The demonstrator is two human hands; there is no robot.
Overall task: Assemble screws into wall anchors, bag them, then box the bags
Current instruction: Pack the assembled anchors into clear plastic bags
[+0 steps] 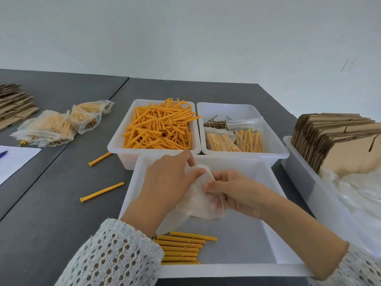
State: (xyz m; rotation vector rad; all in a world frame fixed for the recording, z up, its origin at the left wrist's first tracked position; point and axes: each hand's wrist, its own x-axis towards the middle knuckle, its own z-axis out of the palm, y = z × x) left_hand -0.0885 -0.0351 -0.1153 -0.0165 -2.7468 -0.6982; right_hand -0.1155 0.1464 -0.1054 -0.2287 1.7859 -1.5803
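A: Holding the empty plastic bag [199, 196] over the near tray [237, 269], we pinch it from both sides: the left hand [171, 178] has its grip clenched on the bag's upper edge, the right hand [233, 193] grips the lower side with thumb on top.

B: And the assembled anchors [181, 249]?

A: They lie in a row on the tray floor, just below the bag, near our left sleeve [115, 256]. None is in the bag yet.

B: What could go wrong?

A: The film is thin and limp. If our fingers fail to part the mouth, the anchors may catch on the edge and spill. We judge the count could slip too: two loose anchors [102, 191] lie out on the table [51, 203], apart from the row.

B: The filled bags [53, 129]?

A: Far left, not yet boxed.
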